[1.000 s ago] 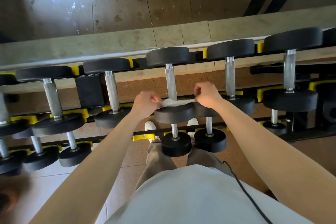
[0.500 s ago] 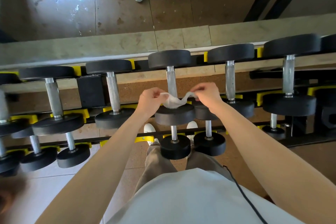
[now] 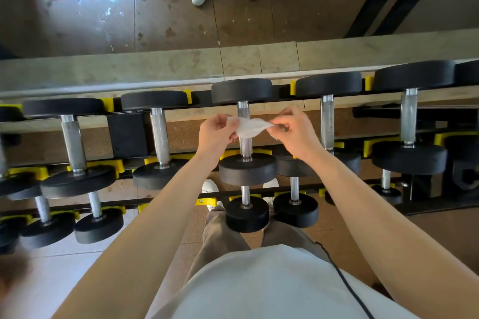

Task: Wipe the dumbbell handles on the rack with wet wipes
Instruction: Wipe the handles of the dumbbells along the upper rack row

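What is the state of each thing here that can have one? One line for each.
middle dumbbell: resting on the rack, handle partly hidden.
other dumbbells: resting on the rack, handles bare.
wet wipe: stretched between both hands, in front of the middle dumbbell's handle; contact unclear.
left hand: pinches the wet wipe's left end.
right hand: pinches the wet wipe's right end.

one wet wipe (image 3: 250,127), two hands (image 3: 216,134) (image 3: 293,134)

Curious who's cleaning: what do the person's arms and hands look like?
Left arm and right arm bare, no sleeves showing. The left hand and right hand wear no gloves, rings or watch. A thin black cable crosses the pale grey shirt.
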The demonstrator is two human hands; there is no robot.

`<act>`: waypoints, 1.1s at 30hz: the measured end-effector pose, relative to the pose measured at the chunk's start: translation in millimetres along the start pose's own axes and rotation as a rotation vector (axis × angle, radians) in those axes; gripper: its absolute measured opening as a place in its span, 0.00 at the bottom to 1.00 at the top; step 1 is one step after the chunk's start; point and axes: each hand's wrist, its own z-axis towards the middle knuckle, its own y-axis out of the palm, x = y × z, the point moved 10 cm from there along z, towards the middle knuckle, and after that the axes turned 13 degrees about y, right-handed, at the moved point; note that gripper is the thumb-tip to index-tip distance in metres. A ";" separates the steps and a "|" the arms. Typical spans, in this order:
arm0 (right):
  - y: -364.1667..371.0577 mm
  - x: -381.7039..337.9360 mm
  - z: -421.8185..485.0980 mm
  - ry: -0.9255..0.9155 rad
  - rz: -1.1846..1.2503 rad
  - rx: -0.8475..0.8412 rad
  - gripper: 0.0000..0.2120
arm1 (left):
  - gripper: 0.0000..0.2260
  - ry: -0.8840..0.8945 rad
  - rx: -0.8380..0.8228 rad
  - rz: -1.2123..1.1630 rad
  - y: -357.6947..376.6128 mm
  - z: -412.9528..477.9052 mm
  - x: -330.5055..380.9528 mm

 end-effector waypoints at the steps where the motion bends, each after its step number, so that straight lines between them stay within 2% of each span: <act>1: -5.8 5.5 5.4 0.039 0.005 0.007 0.11 | 0.06 -0.038 0.035 -0.004 -4.4 2.7 -7.8; 5: -22.5 32.2 24.6 0.200 0.025 0.116 0.16 | 0.05 -0.146 0.088 0.018 -14.0 15.3 -33.5; 8: -8.3 42.1 39.6 0.309 0.119 0.111 0.15 | 0.06 -0.194 0.084 -0.005 -15.0 28.4 -44.2; 10: 11.5 44.9 45.0 0.446 0.371 0.052 0.14 | 0.07 -0.223 0.065 -0.040 -11.9 35.7 -47.9; 13: 58.7 27.8 43.6 0.615 0.885 -0.183 0.10 | 0.06 -0.243 0.019 -0.105 -3.9 42.8 -49.8; 15: 81.7 13.2 43.8 0.644 1.074 -0.314 0.10 | 0.07 -0.294 -0.014 -0.140 0.2 44.4 -54.1; 17: 93.3 8.0 42.8 0.683 1.186 -0.372 0.12 | 0.12 -0.385 -0.047 -0.224 6.1 43.2 -61.4; 19: 99.8 8.1 41.5 0.706 1.229 -0.407 0.14 | 0.16 -0.440 -0.087 -0.321 12.5 41.0 -65.6; 23: 98.9 10.9 43.9 0.696 1.179 -0.405 0.13 | 0.10 -0.341 -0.096 -0.396 11.9 42.2 -57.5; 28: 81.1 17.9 50.7 0.643 0.974 -0.201 0.11 | 0.03 -0.190 0.058 -0.450 -4.4 38.9 -42.6; 33: 51.5 42.6 39.6 0.687 1.016 0.032 0.09 | 0.04 -0.200 0.081 -0.326 11.8 38.1 -36.6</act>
